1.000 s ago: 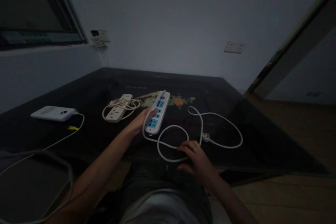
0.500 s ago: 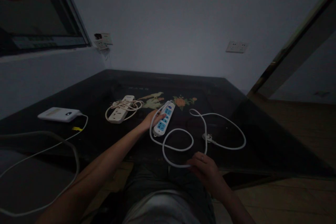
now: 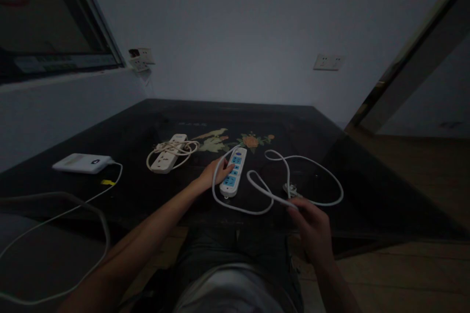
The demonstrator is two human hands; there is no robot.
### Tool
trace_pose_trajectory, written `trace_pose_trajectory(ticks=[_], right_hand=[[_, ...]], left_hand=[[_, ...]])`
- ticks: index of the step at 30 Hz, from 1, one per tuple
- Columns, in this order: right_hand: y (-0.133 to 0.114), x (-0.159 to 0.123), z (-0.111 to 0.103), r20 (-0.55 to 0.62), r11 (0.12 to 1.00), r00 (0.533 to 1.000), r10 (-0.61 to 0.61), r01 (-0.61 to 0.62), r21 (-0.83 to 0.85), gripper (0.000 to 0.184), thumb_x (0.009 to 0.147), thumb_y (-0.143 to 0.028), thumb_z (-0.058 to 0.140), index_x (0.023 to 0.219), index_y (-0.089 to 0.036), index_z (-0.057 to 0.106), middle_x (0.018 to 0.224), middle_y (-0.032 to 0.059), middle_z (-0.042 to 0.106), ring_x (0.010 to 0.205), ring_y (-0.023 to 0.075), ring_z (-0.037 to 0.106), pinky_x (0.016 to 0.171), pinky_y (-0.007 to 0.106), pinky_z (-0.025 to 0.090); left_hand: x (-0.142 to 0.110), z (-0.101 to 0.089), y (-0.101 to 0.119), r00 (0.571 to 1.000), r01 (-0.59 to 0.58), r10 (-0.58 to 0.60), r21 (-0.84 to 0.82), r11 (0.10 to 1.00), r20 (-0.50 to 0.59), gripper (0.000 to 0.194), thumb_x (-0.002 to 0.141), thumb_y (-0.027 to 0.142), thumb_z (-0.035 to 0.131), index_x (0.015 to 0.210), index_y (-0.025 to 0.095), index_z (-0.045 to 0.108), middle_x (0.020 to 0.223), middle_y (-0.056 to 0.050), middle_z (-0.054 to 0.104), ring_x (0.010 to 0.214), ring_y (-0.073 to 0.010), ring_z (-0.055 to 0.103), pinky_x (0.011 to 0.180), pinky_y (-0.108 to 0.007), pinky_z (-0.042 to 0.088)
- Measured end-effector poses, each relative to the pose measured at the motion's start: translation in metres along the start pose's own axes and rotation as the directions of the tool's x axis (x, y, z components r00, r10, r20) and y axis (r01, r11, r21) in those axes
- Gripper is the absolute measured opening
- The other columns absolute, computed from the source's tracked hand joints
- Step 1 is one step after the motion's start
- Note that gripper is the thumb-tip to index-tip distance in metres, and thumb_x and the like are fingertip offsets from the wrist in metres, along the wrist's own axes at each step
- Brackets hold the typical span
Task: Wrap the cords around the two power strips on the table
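Observation:
A white power strip with blue sockets (image 3: 232,171) lies flat on the dark table (image 3: 147,122), near its front edge. My left hand (image 3: 216,172) rests against the strip's left side, fingers curled onto it. The strip's white cord (image 3: 312,166) loops across the table to the right and ends in a plug (image 3: 290,189). My right hand (image 3: 312,227) is closed on that cord near the front edge, holding a folded loop of it pulled taut toward the strip.
A second, cream power strip (image 3: 168,153) wrapped in its own cord lies further left. A white flat device (image 3: 81,163) with a cable sits at the table's left end. Wall sockets (image 3: 328,61) are on the far wall. A door frame (image 3: 411,58) stands at right.
The power strip was lowered from its tilted, raised pose to lie flat nearer the front edge. My right hand moved right, closed on the cord and drew the round loop into a narrow fold.

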State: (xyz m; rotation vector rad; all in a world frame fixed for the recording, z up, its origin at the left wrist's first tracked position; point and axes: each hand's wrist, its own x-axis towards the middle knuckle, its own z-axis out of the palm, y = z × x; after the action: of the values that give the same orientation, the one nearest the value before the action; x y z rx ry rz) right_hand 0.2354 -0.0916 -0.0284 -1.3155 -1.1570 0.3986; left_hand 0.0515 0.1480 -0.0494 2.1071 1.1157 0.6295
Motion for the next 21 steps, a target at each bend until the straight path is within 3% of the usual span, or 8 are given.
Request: trace_pose_trajectory(ticks=[4, 8, 9, 11, 14, 17, 21], right_hand=[[-0.004, 0.014, -0.002, -0.179, 0.989, 0.978, 0.107, -0.086, 0.122, 0.015, 0.075, -0.031, 0.071, 0.089, -0.024, 0.069, 0.063, -0.0029, 0.060, 0.053, 0.0098, 0.053, 0.048, 0.019, 0.040], [-0.013, 0.042, -0.007, -0.334, 0.966, 0.937, 0.102, -0.013, 0.258, 0.019, 0.071, -0.033, 0.075, 0.082, -0.021, 0.065, 0.060, -0.0046, 0.053, 0.050, 0.0080, 0.048, 0.046, 0.019, 0.038], [-0.016, 0.051, -0.009, -0.356, 0.961, 0.931, 0.086, 0.017, 0.276, 0.021, 0.069, -0.034, 0.076, 0.080, -0.021, 0.064, 0.059, -0.0049, 0.052, 0.049, 0.0077, 0.046, 0.045, 0.019, 0.036], [-0.023, 0.068, -0.011, -0.388, 0.956, 0.921, 0.045, 0.073, 0.286, 0.022, 0.068, -0.034, 0.077, 0.079, -0.021, 0.064, 0.058, -0.0056, 0.049, 0.046, 0.0070, 0.043, 0.042, 0.019, 0.033], [-0.037, 0.093, -0.015, -0.421, 0.949, 0.906, -0.043, 0.168, 0.265, 0.020, 0.068, -0.032, 0.077, 0.077, -0.020, 0.064, 0.056, -0.0063, 0.048, 0.042, 0.0056, 0.038, 0.041, 0.020, 0.029], [-0.053, 0.122, -0.021, -0.435, 0.939, 0.887, -0.155, 0.269, 0.214, 0.016, 0.069, -0.029, 0.076, 0.076, -0.020, 0.065, 0.054, -0.0065, 0.048, 0.041, 0.0057, 0.037, 0.041, 0.020, 0.027], [-0.078, 0.172, -0.032, -0.439, 0.919, 0.847, -0.301, 0.381, 0.104, 0.014, 0.069, -0.026, 0.074, 0.073, -0.019, 0.063, 0.052, -0.0063, 0.046, 0.042, 0.0078, 0.038, 0.040, 0.022, 0.024]], left_hand=[[-0.005, -0.015, 0.000, 1.000, -0.003, 0.004, -0.130, 0.991, 0.012, 0.040, 0.075, 0.054, 0.054, 0.084, 0.016, 0.063, 0.086, -0.008, 0.068, 0.082, -0.0232, 0.061, 0.074, -0.032, 0.047], [-0.023, -0.040, 0.008, 0.996, 0.040, -0.013, -0.300, 0.953, 0.092, 0.064, 0.088, 0.060, 0.024, 0.089, 0.011, 0.065, 0.087, -0.014, 0.069, 0.073, -0.0203, 0.063, 0.069, -0.032, 0.049], [-0.030, -0.045, 0.011, 0.991, 0.058, -0.009, -0.357, 0.932, 0.136, 0.066, 0.089, 0.062, 0.023, 0.090, 0.011, 0.066, 0.085, -0.014, 0.069, 0.070, -0.0193, 0.063, 0.067, -0.032, 0.049], [-0.042, -0.053, 0.016, 0.967, 0.147, -0.014, -0.508, 0.849, 0.256, 0.054, 0.085, 0.060, 0.044, 0.097, 0.012, 0.065, 0.083, -0.011, 0.070, 0.067, -0.0169, 0.062, 0.064, -0.029, 0.048], [-0.052, -0.058, 0.020, 0.932, 0.272, -0.051, -0.601, 0.751, 0.359, 0.036, 0.075, 0.039, 0.070, 0.100, 0.014, 0.063, 0.075, -0.004, 0.067, 0.063, -0.0139, 0.062, 0.062, -0.026, 0.049], [-0.048, -0.062, 0.020, 0.939, 0.324, -0.104, -0.737, 0.593, 0.329, 0.032, 0.075, 0.023, 0.071, 0.105, 0.015, 0.060, 0.071, -0.001, 0.065, 0.061, -0.0129, 0.063, 0.064, -0.028, 0.054], [-0.028, -0.069, 0.014, 0.962, 0.216, -0.240, -0.906, 0.364, 0.133, 0.035, 0.082, 0.007, 0.058, 0.115, 0.019, 0.056, 0.083, -0.003, 0.069, 0.061, -0.0090, 0.064, 0.066, -0.023, 0.056]])
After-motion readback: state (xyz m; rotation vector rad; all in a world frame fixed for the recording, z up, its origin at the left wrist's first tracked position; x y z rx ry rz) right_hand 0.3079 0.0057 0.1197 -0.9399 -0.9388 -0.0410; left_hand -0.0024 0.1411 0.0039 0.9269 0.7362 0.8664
